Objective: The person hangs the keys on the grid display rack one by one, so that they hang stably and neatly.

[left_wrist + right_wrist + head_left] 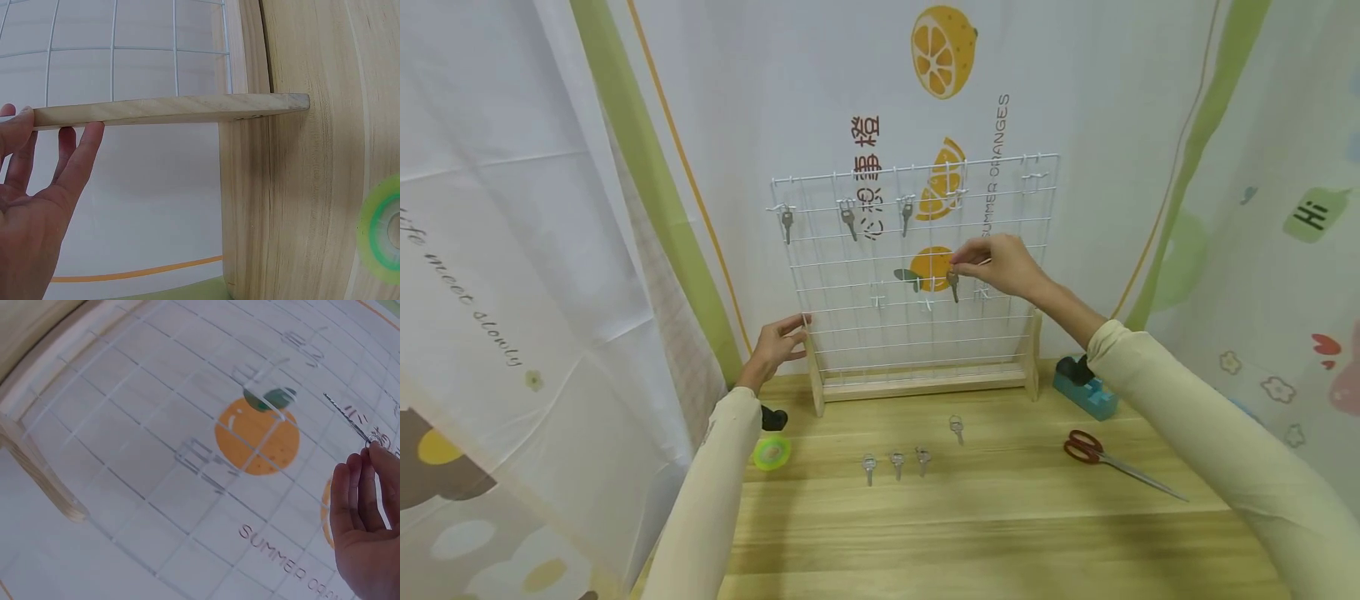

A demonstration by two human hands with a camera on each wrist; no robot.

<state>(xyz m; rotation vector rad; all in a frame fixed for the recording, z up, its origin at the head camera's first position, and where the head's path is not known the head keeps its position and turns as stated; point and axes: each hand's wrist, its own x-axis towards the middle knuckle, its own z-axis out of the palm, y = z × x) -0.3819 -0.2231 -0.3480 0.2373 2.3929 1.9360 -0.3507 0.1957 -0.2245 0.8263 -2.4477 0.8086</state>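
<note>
My right hand [1003, 262] pinches a small metal key [953, 286] near its top, in front of a white wire grid rack [917, 167]; the key's blade points down. In the right wrist view, the same key [344, 415] juts from the fingertips. My left hand [775, 346] grips the wooden side post [169, 109] of the rack, thumb on one face and fingers on the other. Three keys hang from hooks along the upper rows: a left key [787, 225], a middle key [849, 223] and a right key [907, 217]. Lower down sit bare white hooks [877, 297].
Several keys, including one key [869, 468], lie on the wooden table [925, 542] before the rack. Red-handled scissors [1082, 447] and a blue tape dispenser [1097, 402] are at right. A yellow-green tape roll [772, 452] lies by the left sleeve. Printed curtains [715, 100] surround the table.
</note>
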